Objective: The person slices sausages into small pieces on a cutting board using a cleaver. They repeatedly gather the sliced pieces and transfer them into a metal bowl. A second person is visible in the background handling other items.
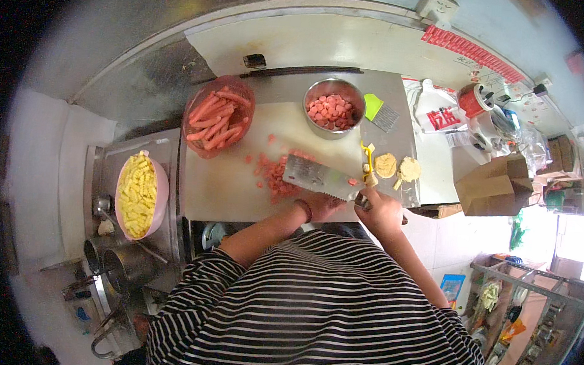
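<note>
My right hand (380,212) grips the handle of a broad metal cleaver (319,176), its blade reaching left over chopped pink sausage (276,174) on a white cutting board (217,198). Close under the blade's lower edge is my left hand (323,205); its fingertips are partly hidden, and whether it touches the blade is unclear. Whole sausages (216,121) lie in a red plastic basket (199,150) at the board's upper left. A steel bowl (333,133) of sausage slices (331,111) stands at its upper right.
Right of the bowl lie a green-handled crinkle cutter (373,106), a yellow peeler (367,159) and pale peeled pieces (385,165). A pink bowl of crinkle-cut potato strips (139,194) stands left. Dark chopsticks (302,72) lie behind; a cardboard box (495,185) is at right.
</note>
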Tool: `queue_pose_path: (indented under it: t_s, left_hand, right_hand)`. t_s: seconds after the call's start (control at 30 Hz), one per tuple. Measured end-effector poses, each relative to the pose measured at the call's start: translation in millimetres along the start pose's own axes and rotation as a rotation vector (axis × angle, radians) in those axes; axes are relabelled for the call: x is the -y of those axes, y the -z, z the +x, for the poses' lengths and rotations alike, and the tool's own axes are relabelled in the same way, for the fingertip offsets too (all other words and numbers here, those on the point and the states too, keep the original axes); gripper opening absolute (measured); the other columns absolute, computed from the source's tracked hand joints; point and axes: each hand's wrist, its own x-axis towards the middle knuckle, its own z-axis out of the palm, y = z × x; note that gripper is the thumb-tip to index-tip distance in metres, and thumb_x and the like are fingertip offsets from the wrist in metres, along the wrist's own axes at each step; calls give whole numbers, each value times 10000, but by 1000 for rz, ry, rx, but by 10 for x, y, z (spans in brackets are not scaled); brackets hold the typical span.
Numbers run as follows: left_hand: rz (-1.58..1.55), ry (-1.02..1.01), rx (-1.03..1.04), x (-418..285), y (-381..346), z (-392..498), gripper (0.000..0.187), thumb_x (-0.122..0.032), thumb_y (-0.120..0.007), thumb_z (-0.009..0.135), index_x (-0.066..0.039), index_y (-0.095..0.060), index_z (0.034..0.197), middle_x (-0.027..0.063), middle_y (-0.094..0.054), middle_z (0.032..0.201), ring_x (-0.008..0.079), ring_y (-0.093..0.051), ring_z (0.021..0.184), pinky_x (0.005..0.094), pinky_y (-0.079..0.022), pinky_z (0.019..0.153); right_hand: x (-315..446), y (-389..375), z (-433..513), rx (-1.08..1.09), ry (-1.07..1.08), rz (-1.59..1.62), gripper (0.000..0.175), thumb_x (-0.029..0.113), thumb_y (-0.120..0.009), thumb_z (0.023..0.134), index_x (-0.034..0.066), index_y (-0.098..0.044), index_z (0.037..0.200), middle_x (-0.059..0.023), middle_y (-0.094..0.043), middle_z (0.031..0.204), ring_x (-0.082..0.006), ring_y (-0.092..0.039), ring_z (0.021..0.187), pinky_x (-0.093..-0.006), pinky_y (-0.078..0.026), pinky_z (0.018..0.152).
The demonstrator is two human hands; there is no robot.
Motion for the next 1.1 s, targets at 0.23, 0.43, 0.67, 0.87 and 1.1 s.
queue_pose_path:
  t_s: [0.23,0.43,0.67,0.87,1.1]
  left_hand:
    - [590,291,-533,187,340,-255,522,-538,-463,935,-136,-573,1249,161,-551,1320,393,-540,1147,513,-396,1052]
    - [110,285,-798,713,624,-768,359,-361,-526,998,-66,-584,1194,130,-593,1289,297,-595,1095,441,-469,991]
    - [-245,59,-570,421,1367,-1009,428,-196,-729,894,-39,-565,1257,109,-578,1324,201,-585,1150,351,-478,979]
    - [-787,-49,38,448,1336,-527,445,-66,-750,850,-40,-578,1260,42,-586,1265,130,-585,1092,288,-504,890]
    - [-786,18,101,737,1238,-528,253,-166,-711,922,-56,-656,1143,12,-658,1067,103,-598,949,270,-504,815]
  right_hand:
    - [-38,-35,5,-73,171,33,284,180,-785,711,130,-627,942,-69,-665,741,-288,-672,650,-407,-529,572]
    - [-89,-109,68,-164,323,10,293,182,-771,710,125,-611,948,-41,-607,711,-268,-636,602,-406,-510,541]
    - [39,-336,360,-59,595,37,276,223,-716,744,125,-580,963,-38,-584,744,-257,-631,641,-393,-498,545]
    - [332,-446,612,-19,855,6,224,239,-688,756,116,-548,880,-35,-572,765,-222,-647,661,-400,-506,531]
    - [440,-425,660,-22,948,-2,216,238,-668,768,105,-560,899,-30,-559,750,-214,-639,665,-372,-512,538]
